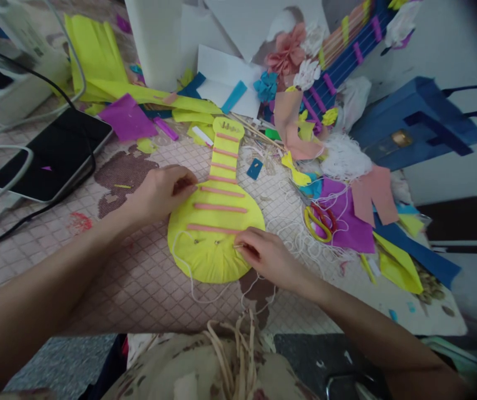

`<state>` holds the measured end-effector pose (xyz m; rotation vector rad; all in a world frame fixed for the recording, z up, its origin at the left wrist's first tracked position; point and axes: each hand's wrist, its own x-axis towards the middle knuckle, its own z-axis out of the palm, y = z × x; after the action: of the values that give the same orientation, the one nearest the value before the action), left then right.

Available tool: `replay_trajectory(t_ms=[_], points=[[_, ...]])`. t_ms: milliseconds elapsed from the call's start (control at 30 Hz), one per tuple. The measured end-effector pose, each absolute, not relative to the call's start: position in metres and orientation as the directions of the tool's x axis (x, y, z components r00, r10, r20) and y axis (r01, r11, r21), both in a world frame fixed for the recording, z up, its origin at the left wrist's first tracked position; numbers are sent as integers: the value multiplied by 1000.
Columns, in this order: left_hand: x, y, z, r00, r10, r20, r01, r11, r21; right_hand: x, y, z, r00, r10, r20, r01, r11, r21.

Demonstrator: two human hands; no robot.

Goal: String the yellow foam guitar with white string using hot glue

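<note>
A yellow paper guitar shape (217,222) with several pink strips across it lies flat on the table's middle. My left hand (161,191) rests on its left edge with curled fingers pressing the paper. At the round body's right side my right hand (263,253) pinches something thin there; what it holds is too small to name. White string (192,278) trails from the body over the checked tablecloth (146,278).
A tablet (50,153) with cables lies at the left. Scissors with yellow and red handles (319,222) rest on purple paper to the right. Coloured paper scraps, paper flowers and a blue striped craft piece (346,61) crowd the back. A blue bag (417,119) stands right.
</note>
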<state>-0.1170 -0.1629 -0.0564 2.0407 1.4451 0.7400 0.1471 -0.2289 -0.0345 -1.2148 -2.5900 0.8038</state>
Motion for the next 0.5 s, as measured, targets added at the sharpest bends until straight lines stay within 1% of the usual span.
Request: replay_trajectory(t_ms=[100,200,400,500], points=[[-117,-163,-55,281,950,134,656,-292,696,148,-230,-37,-638,769,-36,629,493,-601],[-116,-164,-55,278,951,133,661,-290,692,147,-232,-36,-627,779,-9,620,492,-611],[-116,-164,-55,277,954,113,654,-273,705,147,-235,-33,-624,781,-29,662,509,-551],[-116,-164,-55,273,956,109,655,-267,707,146,-236,-34,-642,766,-38,677,543,-496]])
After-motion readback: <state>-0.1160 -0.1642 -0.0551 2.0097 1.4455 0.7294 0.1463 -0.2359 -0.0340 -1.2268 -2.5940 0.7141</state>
